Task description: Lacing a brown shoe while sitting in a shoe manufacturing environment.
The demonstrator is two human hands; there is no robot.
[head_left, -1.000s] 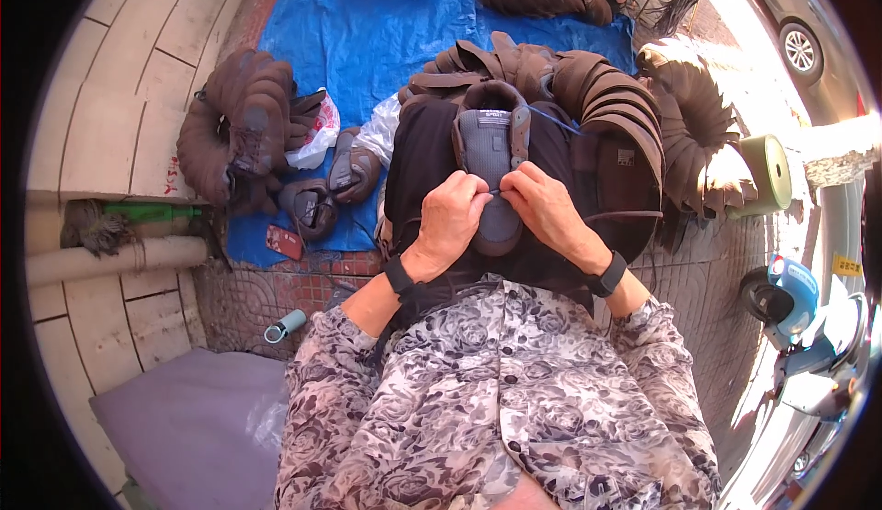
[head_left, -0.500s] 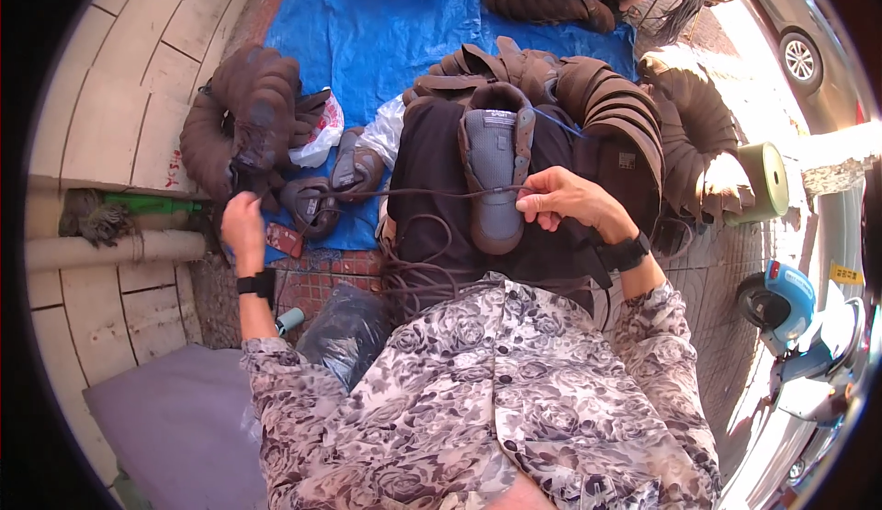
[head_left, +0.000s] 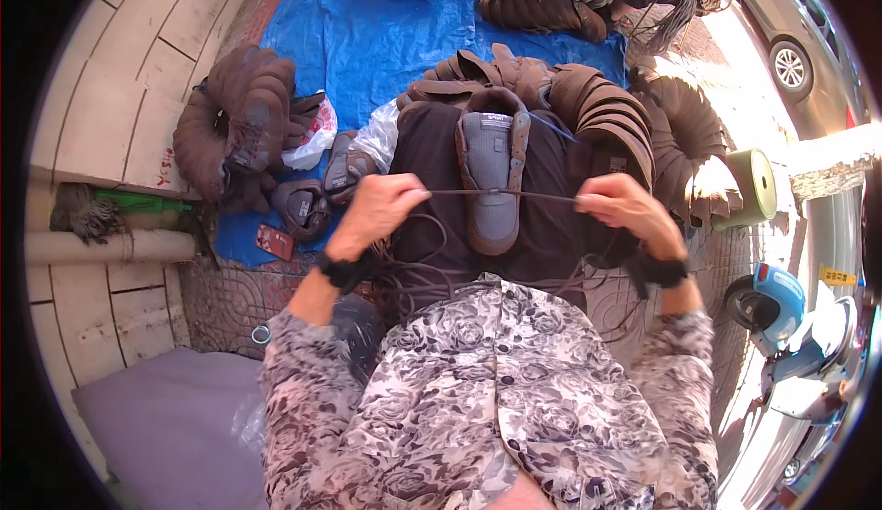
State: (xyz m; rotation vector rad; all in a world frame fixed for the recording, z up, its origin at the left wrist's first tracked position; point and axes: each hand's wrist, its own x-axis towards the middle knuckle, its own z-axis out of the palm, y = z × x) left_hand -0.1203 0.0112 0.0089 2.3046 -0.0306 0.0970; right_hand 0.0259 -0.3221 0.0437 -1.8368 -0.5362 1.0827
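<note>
Head view: left hand [head_left: 378, 209] and right hand [head_left: 634, 216] pinch a taut lace [head_left: 548, 197] (both grips clenched). It crosses a shoe [head_left: 489, 163].

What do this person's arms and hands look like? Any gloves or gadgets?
The left hand and right hand are gloveless. Each wrist wears a black band. The sleeves have a pale and dark grey rose print and stop short of the wrists.

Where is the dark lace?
In the head view's middle, the dark lace is stretched between the left hand and right hand, across the grey shoe upper.
</note>
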